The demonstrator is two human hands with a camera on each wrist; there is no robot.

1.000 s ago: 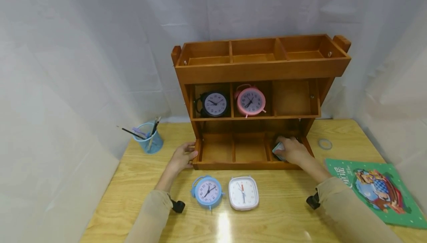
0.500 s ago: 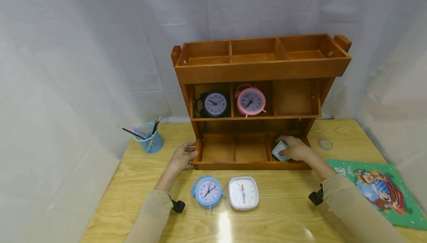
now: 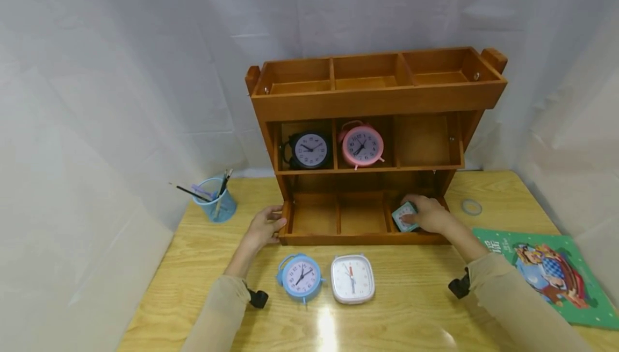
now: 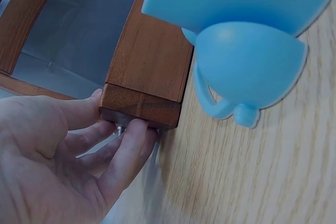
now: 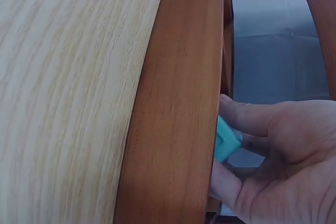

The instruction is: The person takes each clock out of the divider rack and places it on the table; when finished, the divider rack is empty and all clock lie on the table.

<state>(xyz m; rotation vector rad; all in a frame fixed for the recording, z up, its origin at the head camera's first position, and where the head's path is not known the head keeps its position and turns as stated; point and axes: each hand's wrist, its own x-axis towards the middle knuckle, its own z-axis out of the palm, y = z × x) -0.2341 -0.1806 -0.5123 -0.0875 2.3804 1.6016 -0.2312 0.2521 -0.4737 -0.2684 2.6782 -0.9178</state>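
Note:
In the head view my right hand (image 3: pixel 427 214) holds a small teal square clock (image 3: pixel 404 217) inside the bottom right compartment of a brown wooden shelf (image 3: pixel 379 102). The right wrist view shows a teal corner of that clock (image 5: pixel 227 140) between thumb and fingers, the rest hidden behind the shelf's front board (image 5: pixel 176 93). At the bottom tier's left end, my left hand (image 3: pixel 264 227) grips the shelf's corner; in the left wrist view, thumb and fingertips press the wooden end (image 4: pixel 140 107). A blue alarm clock (image 3: pixel 302 278) and a white square clock (image 3: pixel 352 279) lie in front.
On the middle tier stand a black alarm clock (image 3: pixel 310 150) and a pink one (image 3: pixel 362 145). Left of the shelf is a blue pen cup (image 3: pixel 217 207) with brushes. A clear ring (image 3: pixel 471 207) and a green book (image 3: pixel 546 274) lie to the right.
In the bottom right compartment, my right hand has turned the teal clock so its face shows more, and shifted it slightly left. The left hand has stayed at the shelf's end.

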